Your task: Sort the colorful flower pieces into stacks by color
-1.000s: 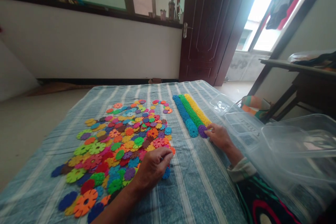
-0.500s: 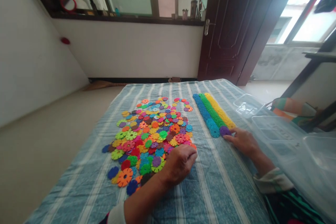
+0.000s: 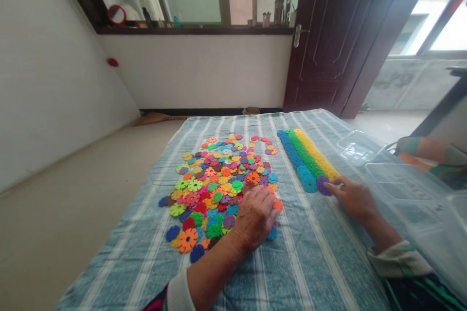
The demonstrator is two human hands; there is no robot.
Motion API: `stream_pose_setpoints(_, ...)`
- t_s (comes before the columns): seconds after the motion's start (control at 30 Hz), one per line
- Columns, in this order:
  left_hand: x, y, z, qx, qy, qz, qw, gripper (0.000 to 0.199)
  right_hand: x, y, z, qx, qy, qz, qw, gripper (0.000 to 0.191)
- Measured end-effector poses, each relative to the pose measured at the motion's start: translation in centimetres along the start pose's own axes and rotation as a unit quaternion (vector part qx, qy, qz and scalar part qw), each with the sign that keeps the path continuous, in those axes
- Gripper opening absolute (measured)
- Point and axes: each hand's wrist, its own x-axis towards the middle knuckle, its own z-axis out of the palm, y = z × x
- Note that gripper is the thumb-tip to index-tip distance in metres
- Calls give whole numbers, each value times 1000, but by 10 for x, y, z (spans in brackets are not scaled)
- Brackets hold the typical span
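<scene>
My left hand (image 3: 255, 216) rests over the near right side of a heap of colourful plastic snowflake discs (image 3: 195, 184). Its fingers are stretched forward among the discs; the fingertips are partly hidden. At the right, my right hand (image 3: 354, 199) has thumb and finger closed on the edge of a purple snowflake disc (image 3: 324, 185), which lies at the near end of a green row (image 3: 306, 158). On either side of that row run a blue row (image 3: 292, 154) and a yellow row (image 3: 315, 150) of overlapping discs.
Clear plastic boxes (image 3: 359, 147) stand along the table's right side. A striped blue cloth (image 3: 146, 233) covers the table. Beyond it are a dark red door (image 3: 328, 34) and a window ledge (image 3: 204, 30) with small items.
My left hand has gone from curled fingers to stretched fingers over the heap. My right hand stays at the purple disc. The whole view has shifted slightly.
</scene>
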Motion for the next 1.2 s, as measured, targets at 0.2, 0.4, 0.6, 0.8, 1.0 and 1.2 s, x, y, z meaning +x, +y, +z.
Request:
stream_pose_setpoints(0.2, -4, 6, 0, 43, -65, 9, 997, 27, -6, -8, 0, -10, 60, -16, 998, 34)
stream_pose_setpoints(0.4, -4, 6, -13, 26, -117, 53, 991, 16, -19, -25, 12, 48, 46, -151, 986, 32)
stream_pose_setpoints(0.6, 0, -39, -32, 48, -111, -26, 992, 11, -28, -35, 17, 65, 53, -194, 977, 34)
stream_pose_setpoints(0.8, 12, -84, -49, 101, -106, -119, 982, 21, -28, -36, 19, 66, 80, -225, 969, 35)
stream_pose_setpoints(1.0, 20, -84, -49, 134, -87, -120, 980, 20, -30, -38, 23, 62, 102, -253, 960, 30)
stream_pose_setpoints(1.2, 37, -77, -32, 100, -68, -61, 991, 16, -30, -39, 25, 60, 102, -244, 963, 28)
